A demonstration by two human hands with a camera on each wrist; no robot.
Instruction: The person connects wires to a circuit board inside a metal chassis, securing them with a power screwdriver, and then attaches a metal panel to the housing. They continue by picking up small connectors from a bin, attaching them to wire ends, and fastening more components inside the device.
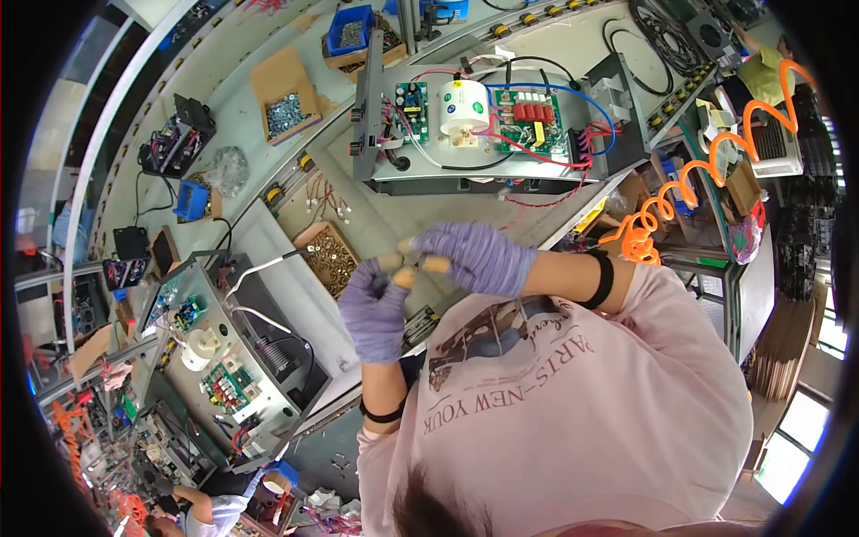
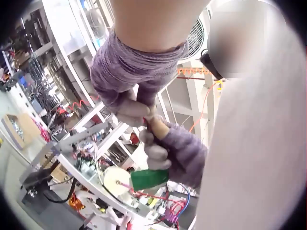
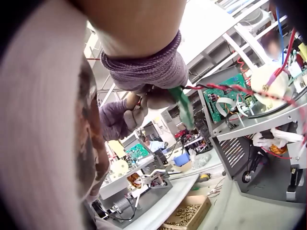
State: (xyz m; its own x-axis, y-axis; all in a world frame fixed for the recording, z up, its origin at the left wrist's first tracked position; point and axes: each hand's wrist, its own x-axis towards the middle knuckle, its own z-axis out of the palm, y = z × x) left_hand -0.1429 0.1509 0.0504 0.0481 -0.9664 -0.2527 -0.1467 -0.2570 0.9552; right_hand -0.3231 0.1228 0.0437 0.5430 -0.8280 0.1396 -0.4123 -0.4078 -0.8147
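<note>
My gloved left hand (image 1: 371, 315) and right hand (image 1: 476, 258) meet fingertip to fingertip in front of my chest. A twisted red-and-black wire (image 3: 218, 87) runs from the right hand toward the open equipment chassis (image 1: 420, 186). Both hands pinch around a small dark and red bit at the wire's end, mostly hidden by the fingertips. In the left wrist view a flat green piece (image 2: 149, 179) sticks out below the right hand; its kind cannot be told. The chassis carries a white cylinder (image 1: 464, 106) and green circuit boards (image 1: 533, 118).
A cardboard box of brass-coloured fasteners (image 1: 329, 259) stands beyond the left hand, near loose wires (image 1: 324, 199). A second open chassis (image 1: 242, 358) lies at left. Further back are a box of screws (image 1: 286, 116) and a blue bin (image 1: 350, 31). An orange coiled hose (image 1: 689, 179) hangs at right.
</note>
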